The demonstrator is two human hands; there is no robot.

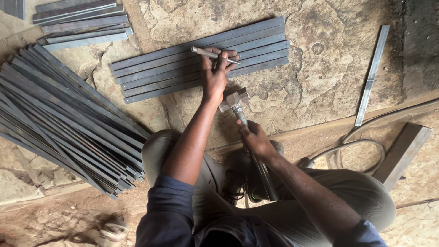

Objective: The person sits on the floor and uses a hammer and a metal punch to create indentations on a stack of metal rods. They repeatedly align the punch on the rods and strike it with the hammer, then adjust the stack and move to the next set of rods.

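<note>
Grey steel strips (201, 59); tan cracked stone floor (320, 77); navy sleeves (169, 206); silver punch (208, 53).

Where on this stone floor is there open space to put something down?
Bare floor lies between the row of flat grey metal strips and the lone strip. Crowded: the big strip pile, and around the steel hammer.

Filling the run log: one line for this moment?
left hand: holds punch on flat bars | right hand: grips hammer | floor
</note>
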